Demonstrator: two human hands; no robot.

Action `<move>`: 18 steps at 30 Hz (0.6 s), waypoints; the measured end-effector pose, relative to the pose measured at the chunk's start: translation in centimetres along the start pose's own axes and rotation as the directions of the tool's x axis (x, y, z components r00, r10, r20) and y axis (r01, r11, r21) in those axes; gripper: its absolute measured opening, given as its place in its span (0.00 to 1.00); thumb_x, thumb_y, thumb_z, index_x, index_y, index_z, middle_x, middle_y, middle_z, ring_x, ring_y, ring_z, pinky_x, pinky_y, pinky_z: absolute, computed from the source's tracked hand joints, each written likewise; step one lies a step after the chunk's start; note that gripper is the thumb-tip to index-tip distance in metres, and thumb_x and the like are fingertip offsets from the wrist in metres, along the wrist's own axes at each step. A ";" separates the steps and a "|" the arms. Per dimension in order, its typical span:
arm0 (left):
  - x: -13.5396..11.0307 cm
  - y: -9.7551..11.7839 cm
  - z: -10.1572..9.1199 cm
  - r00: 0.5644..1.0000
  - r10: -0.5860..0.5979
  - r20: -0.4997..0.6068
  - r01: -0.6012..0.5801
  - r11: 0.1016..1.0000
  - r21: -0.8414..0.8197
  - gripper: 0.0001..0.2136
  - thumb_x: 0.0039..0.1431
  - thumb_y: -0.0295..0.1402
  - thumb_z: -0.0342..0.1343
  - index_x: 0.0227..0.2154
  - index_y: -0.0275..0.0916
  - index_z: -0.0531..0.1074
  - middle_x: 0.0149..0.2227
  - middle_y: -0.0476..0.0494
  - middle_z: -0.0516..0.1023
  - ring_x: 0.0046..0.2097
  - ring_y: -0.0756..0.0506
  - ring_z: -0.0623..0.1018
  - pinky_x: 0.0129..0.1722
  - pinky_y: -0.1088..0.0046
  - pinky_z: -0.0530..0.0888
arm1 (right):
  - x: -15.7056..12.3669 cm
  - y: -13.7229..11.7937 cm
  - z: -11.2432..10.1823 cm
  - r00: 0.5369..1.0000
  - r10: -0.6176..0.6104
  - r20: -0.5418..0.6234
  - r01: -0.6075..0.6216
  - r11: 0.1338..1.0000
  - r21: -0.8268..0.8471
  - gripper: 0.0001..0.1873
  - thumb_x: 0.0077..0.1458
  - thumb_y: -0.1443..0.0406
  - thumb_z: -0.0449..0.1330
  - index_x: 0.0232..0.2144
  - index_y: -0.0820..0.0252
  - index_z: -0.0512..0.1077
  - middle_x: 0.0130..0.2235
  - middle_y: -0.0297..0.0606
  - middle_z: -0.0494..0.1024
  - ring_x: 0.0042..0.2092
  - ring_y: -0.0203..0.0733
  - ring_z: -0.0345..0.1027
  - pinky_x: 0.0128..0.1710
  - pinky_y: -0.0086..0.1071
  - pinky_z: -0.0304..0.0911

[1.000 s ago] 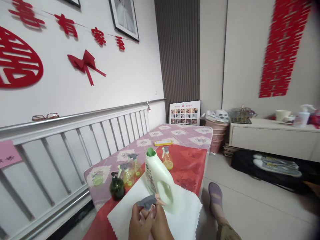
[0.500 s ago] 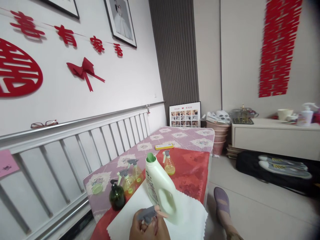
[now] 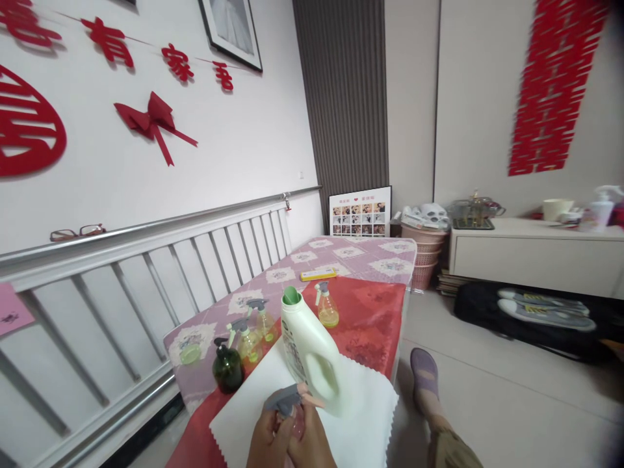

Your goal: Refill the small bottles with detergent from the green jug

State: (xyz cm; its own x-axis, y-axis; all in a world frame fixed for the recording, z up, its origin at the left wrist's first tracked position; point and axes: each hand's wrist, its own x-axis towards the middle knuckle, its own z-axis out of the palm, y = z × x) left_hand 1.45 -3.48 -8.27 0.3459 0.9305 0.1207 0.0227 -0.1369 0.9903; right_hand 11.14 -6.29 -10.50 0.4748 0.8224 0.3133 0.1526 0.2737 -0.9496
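Close to the table's near edge, both my hands are closed around a spray bottle (image 3: 287,398) with a grey and pink trigger head. My left hand (image 3: 266,435) wraps it from the left, my right hand (image 3: 312,439) from the right. Most of its pinkish clear body is hidden by my fingers. Just beyond stands a pale green detergent jug (image 3: 307,344), uncapped, with green showing in its mouth. To the left are a dark green pump bottle (image 3: 228,367) and two yellowish spray bottles (image 3: 249,341). Another spray bottle (image 3: 327,309) stands behind the jug.
A white cloth (image 3: 361,409) and a red cloth (image 3: 370,318) cover part of the table (image 3: 280,276). A green cap (image 3: 190,354) lies at the left, a yellow box (image 3: 318,274) farther back. White railings (image 3: 146,292) run along the left. A cabinet (image 3: 536,253) stands right.
The view has tilted down and shifted a little. My hands, still around the spray bottle, appear slightly raised, and more of its pinkish body shows between my fingers.
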 end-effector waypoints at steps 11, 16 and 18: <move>-1.8 -4.6 -1.4 1.000 -0.008 0.015 0.010 0.996 -0.093 0.33 0.52 0.50 0.58 0.58 0.39 0.64 0.63 0.35 0.68 0.64 0.36 0.67 0.63 0.61 0.67 | 0.5 -2.6 -1.1 0.976 0.106 0.192 -0.132 0.983 0.131 0.20 0.45 0.67 0.62 0.44 0.57 0.73 0.43 0.41 0.81 0.49 0.53 0.73 0.51 0.45 0.68; -2.8 -6.3 -1.8 0.998 -0.058 0.016 0.056 0.995 0.087 0.40 0.43 0.41 0.64 0.62 0.44 0.57 0.65 0.39 0.64 0.67 0.35 0.62 0.62 0.61 0.69 | 0.9 -3.6 -1.6 0.945 0.104 0.309 -0.175 0.962 0.210 0.17 0.47 0.69 0.61 0.42 0.58 0.71 0.44 0.41 0.80 0.50 0.51 0.72 0.53 0.44 0.63; -3.2 -5.8 -1.5 0.998 -0.061 -0.022 0.063 0.986 0.155 0.39 0.43 0.41 0.64 0.61 0.47 0.60 0.65 0.41 0.65 0.67 0.36 0.62 0.63 0.63 0.67 | 1.0 -3.9 -2.0 0.930 0.080 0.359 -0.194 0.936 0.295 0.15 0.49 0.66 0.63 0.41 0.57 0.72 0.42 0.39 0.79 0.49 0.50 0.72 0.53 0.43 0.63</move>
State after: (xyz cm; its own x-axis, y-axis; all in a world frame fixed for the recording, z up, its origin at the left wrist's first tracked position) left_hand -1.19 -5.11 -14.31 0.3230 0.9444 0.0619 0.1901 -0.1288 0.9733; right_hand 12.74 -7.52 -6.49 0.1424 0.9657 0.2170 -0.2049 0.2433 -0.9481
